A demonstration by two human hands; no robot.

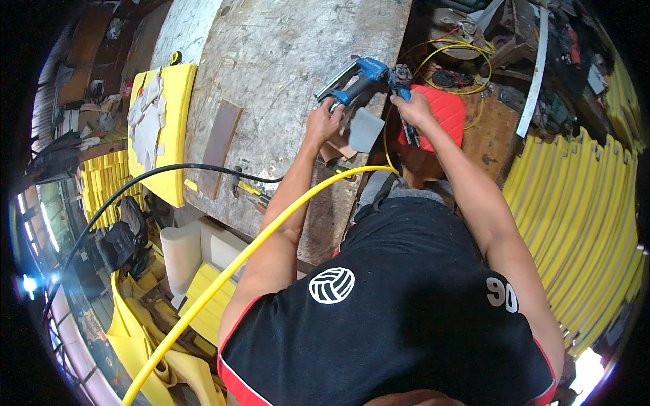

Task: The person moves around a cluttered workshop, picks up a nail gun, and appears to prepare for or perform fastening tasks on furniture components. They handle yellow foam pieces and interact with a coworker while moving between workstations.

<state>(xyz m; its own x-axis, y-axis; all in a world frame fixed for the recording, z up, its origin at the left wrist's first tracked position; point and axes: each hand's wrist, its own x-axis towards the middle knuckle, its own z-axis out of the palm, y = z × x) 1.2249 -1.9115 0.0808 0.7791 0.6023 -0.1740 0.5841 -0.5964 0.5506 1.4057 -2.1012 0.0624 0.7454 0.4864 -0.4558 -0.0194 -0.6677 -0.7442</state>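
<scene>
Blue is what jumps out first — a blue pneumatic stapler (359,78) lying near the far right edge of a scuffed grey workbench (271,68), its long silver magazine angled out to the left. The left hand (323,120) sits at the lower end of the tool with fingers curled over it; looks like it's pinning the stapler down so it doesn't skid, though I can't tell how tight the hold is. The right hand (413,108) is closed around a blue-handled hand tool (406,115), probably pliers, with its nose at the rear of the stapler where the fitting is. My guess is that two-handed setup is about bracing one part while working on the other.

A yellow air hose (271,230) sweeps up from the lower left, crosses the left forearm and loops toward the tool — slack enough not to tug on it. A black cable (169,169) runs off the bench the other way.

Just under the hands is a pale grey scrap of sheet (365,128), and behind the right hand a red quilted pad (447,111). Yellow foam panel (169,128) with white fabric pieces sits on the left, and stacks of yellow strips (575,216) line the right side.

The stapler itself looks well used: blue body, bare metal magazine, grimy fittings.
</scene>
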